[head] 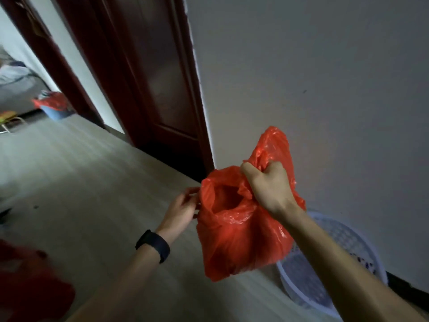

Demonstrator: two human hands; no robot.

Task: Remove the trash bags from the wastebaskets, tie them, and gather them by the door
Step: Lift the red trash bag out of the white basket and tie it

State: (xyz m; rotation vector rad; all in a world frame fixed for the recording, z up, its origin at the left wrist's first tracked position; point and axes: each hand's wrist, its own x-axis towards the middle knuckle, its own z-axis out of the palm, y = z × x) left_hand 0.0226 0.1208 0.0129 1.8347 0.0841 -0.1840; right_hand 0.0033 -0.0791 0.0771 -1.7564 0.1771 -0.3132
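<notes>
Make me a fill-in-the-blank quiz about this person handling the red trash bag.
The right hand grips the bunched top of the red plastic trash bag, whose mouth is not yet ___.
The black wristband sits on the ___ arm.
The pale perforated plastic wastebasket by the wall holds ___ bag.
Through the doorway, another red bag lines a ___ plastic bin.
Missing words: tied; left; no; blue.
</notes>
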